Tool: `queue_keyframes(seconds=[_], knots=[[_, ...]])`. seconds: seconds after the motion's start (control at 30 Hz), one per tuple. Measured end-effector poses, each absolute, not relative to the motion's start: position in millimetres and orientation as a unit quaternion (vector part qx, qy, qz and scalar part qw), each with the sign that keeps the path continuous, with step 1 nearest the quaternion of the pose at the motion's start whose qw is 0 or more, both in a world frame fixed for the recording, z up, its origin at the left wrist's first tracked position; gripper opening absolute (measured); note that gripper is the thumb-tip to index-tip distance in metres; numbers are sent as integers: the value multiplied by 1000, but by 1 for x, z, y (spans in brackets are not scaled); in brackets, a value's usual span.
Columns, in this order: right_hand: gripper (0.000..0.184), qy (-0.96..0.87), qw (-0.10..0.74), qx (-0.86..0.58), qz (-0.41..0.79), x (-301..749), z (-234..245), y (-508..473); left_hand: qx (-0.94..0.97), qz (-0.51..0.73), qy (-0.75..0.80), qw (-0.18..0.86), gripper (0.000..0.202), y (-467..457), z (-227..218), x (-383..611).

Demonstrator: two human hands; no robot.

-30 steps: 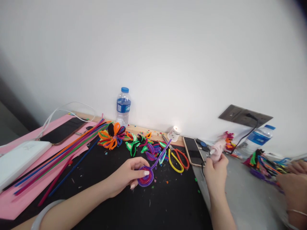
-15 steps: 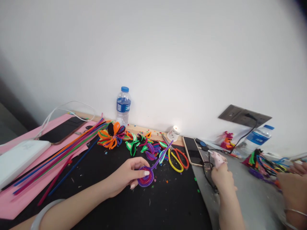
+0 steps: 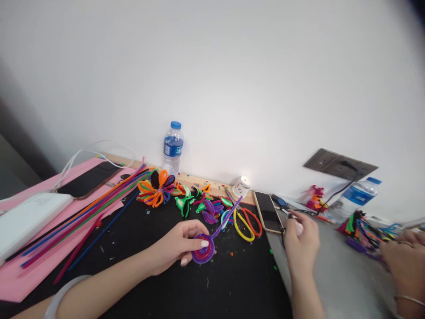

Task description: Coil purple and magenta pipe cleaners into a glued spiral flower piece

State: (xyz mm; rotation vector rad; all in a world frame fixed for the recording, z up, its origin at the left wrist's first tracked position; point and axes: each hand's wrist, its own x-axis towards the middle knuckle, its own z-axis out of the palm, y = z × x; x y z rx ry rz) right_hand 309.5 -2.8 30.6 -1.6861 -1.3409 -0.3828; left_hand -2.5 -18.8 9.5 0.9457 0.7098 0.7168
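Left hand (image 3: 175, 247) pinches purple coil (image 3: 203, 254) left of scissors (image 3: 237, 227), right hand (image 3: 301, 243) grips pink tool (image 3: 299, 228); slackened pinch could unwind coil

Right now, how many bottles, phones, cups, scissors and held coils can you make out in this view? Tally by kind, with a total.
Bottles: 2
Phones: 2
Cup: 1
Scissors: 1 pair
Coil in the left hand: 1
Total: 7
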Motion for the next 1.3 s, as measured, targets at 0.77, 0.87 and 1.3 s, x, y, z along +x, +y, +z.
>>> queue_keyframes(seconds=[0.77, 0.87, 1.3], knots=[[38, -598, 410, -477, 497, 277, 24, -7, 486, 143, 287, 813, 20, -6, 7, -15], [39, -617, 346, -457, 539, 276, 26, -10, 479, 98, 277, 827, 20, -1, 6, -21], [42, -613, 188, -334, 691, 268, 24, -18, 473, 27, 273, 837, 21, 4, 3, -25]])
